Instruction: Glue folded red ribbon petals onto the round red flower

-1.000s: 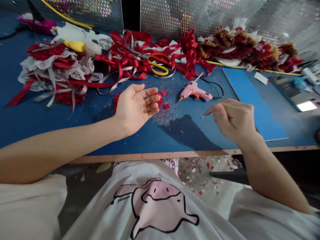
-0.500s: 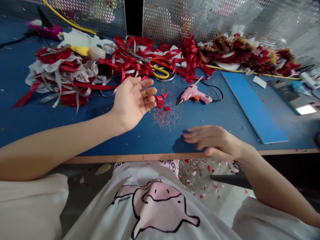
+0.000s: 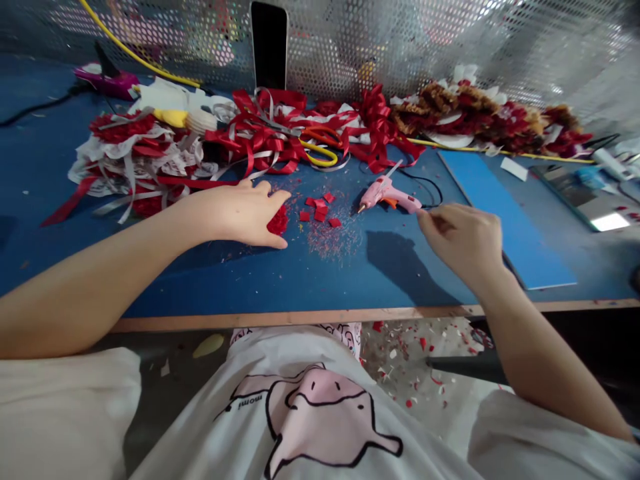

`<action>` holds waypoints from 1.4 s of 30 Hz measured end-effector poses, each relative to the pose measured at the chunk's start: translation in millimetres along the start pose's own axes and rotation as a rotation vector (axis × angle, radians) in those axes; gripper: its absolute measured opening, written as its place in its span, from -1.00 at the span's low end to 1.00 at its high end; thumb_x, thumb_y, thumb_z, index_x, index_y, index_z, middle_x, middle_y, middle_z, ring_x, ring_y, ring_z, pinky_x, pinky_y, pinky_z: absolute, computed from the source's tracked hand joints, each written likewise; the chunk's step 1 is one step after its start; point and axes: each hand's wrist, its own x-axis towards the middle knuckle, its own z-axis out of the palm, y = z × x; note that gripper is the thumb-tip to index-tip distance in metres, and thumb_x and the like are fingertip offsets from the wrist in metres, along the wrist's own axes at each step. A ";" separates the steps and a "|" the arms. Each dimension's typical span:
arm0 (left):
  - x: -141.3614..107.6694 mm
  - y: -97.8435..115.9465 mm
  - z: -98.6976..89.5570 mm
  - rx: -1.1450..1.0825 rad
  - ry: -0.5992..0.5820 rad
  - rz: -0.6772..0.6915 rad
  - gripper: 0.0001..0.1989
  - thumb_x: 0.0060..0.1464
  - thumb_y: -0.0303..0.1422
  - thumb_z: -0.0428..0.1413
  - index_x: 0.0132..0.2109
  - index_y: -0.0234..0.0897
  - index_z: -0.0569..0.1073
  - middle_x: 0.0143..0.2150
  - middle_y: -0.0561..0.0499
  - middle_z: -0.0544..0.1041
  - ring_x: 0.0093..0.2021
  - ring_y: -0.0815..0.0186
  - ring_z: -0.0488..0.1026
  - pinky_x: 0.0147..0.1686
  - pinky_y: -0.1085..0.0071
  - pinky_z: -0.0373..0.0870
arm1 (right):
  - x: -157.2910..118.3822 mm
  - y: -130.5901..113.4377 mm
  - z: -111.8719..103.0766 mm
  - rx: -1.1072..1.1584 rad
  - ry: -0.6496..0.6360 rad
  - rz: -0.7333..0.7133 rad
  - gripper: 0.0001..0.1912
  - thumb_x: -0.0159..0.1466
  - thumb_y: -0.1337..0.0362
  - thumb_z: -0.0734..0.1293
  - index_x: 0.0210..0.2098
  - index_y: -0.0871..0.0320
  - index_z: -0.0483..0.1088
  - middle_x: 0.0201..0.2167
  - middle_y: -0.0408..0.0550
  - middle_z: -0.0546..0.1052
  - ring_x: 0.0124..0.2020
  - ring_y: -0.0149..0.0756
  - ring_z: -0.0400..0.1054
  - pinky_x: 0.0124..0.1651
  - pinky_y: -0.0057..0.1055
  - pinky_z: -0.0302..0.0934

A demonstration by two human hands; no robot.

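Note:
Palm down over the blue tabletop, my left hand [image 3: 235, 212] has its fingers and thumb spread around a ruffled red ribbon piece [image 3: 277, 221], which it partly hides. My right hand [image 3: 463, 237] is closed, with thumb and forefinger at the handle end of a pink glue gun [image 3: 387, 193]. The gun lies on its side, nozzle to the left and a glue stick poking out behind. Small red squares [image 3: 320, 209] lie between the two hands, above a scatter of fine coloured bits.
Red and white ribbon pieces [image 3: 130, 157] are heaped at the left. Scissors [image 3: 320, 155] with orange and yellow handles rest on the red ribbons [image 3: 270, 143]. A phone [image 3: 270, 43] stands against the perforated metal panel. At the right lies a blue board [image 3: 510, 227].
My left hand has turned from palm up to palm down and lowered over the red piece. My right hand has moved forward to the glue gun's handle, its fingers closing.

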 end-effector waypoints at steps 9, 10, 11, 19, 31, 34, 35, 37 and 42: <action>0.5 13.8 -3.8 0.688 -0.177 0.035 -0.14 0.30 0.03 0.14 0.52 -0.43 0.18 0.33 -0.41 0.36 0.38 -0.26 0.33 0.33 0.01 0.31 | 59.6 45.1 47.6 0.027 -0.266 0.023 -0.51 0.30 -0.03 0.29 0.01 0.19 0.55 -0.05 0.26 0.62 0.03 0.18 0.50 0.11 0.08 0.33; 0.2 15.0 -3.9 0.702 -0.170 0.035 -0.14 0.31 0.04 0.13 0.52 -0.42 0.18 0.34 -0.40 0.37 0.38 -0.22 0.33 0.34 0.05 0.30 | 62.2 50.5 47.4 0.017 -0.268 0.049 -0.53 0.29 -0.02 0.29 -0.03 0.18 0.56 -0.09 0.24 0.62 0.00 0.17 0.50 0.07 0.05 0.34; 0.0 16.0 -3.8 0.707 -0.160 0.033 -0.15 0.31 0.05 0.12 0.52 -0.41 0.18 0.35 -0.39 0.36 0.39 -0.20 0.32 0.35 0.08 0.30 | 64.2 55.8 46.6 -0.003 -0.270 0.086 -0.55 0.28 -0.01 0.29 -0.06 0.17 0.57 -0.15 0.22 0.62 -0.04 0.16 0.50 0.03 0.03 0.35; 7.1 9.3 5.2 0.665 -0.006 0.107 -0.23 0.35 0.01 0.10 0.49 -0.42 0.24 0.29 -0.36 0.43 0.34 -0.20 0.37 0.32 0.03 0.35 | 85.7 58.0 31.9 -0.146 -0.141 0.244 -0.51 0.28 0.09 0.39 0.10 0.24 0.56 0.09 0.45 0.56 0.25 0.35 0.35 0.25 0.20 0.16; 9.9 10.3 -15.6 0.709 0.324 -0.140 -0.59 0.40 -0.33 -0.04 0.19 -0.42 0.54 0.15 -0.38 0.56 0.16 -0.27 0.53 0.08 -0.09 0.49 | 163.1 -63.5 80.2 -0.037 -0.221 -0.231 -0.68 0.36 0.17 0.31 0.00 0.05 0.63 0.04 0.08 0.59 0.23 0.20 0.24 0.26 0.19 0.15; 20.2 -3.3 -33.3 0.649 0.434 -0.306 -0.54 0.41 -0.29 -0.04 0.27 -0.45 0.49 0.16 -0.44 0.57 0.20 -0.32 0.52 0.13 -0.11 0.46 | 173.4 -81.9 85.0 -0.036 -0.159 -0.207 -0.65 0.41 0.22 0.22 -0.06 0.11 0.64 -0.02 0.13 0.62 0.22 0.20 0.27 0.25 0.16 0.18; 23.8 -8.4 -38.6 0.643 0.420 -0.350 -0.53 0.42 -0.25 -0.04 0.25 -0.46 0.52 0.17 -0.46 0.56 0.22 -0.34 0.50 0.13 -0.12 0.46 | 177.9 -86.5 85.8 -0.041 -0.142 -0.183 -0.62 0.42 0.25 0.19 -0.08 0.14 0.64 -0.04 0.16 0.62 0.20 0.20 0.29 0.26 0.15 0.18; 29.8 -18.1 -47.3 0.637 0.378 -0.375 -0.52 0.40 -0.22 -0.01 0.20 -0.50 0.55 0.19 -0.50 0.54 0.23 -0.38 0.48 0.11 -0.16 0.46 | 189.4 -92.6 89.0 -0.061 -0.155 -0.123 -0.57 0.43 0.32 0.12 -0.06 0.24 0.63 -0.04 0.24 0.62 0.17 0.18 0.36 0.27 0.11 0.20; 36.3 -34.4 -58.8 0.625 0.329 -0.360 -0.56 0.26 -0.14 0.19 0.07 -0.41 0.65 0.13 -0.41 0.59 0.16 -0.27 0.52 0.10 -0.04 0.49 | 221.2 -90.2 109.4 -0.107 -0.364 -0.057 -0.52 0.40 0.34 0.16 0.16 0.49 0.48 0.14 0.47 0.53 0.16 0.23 0.44 0.22 0.08 0.29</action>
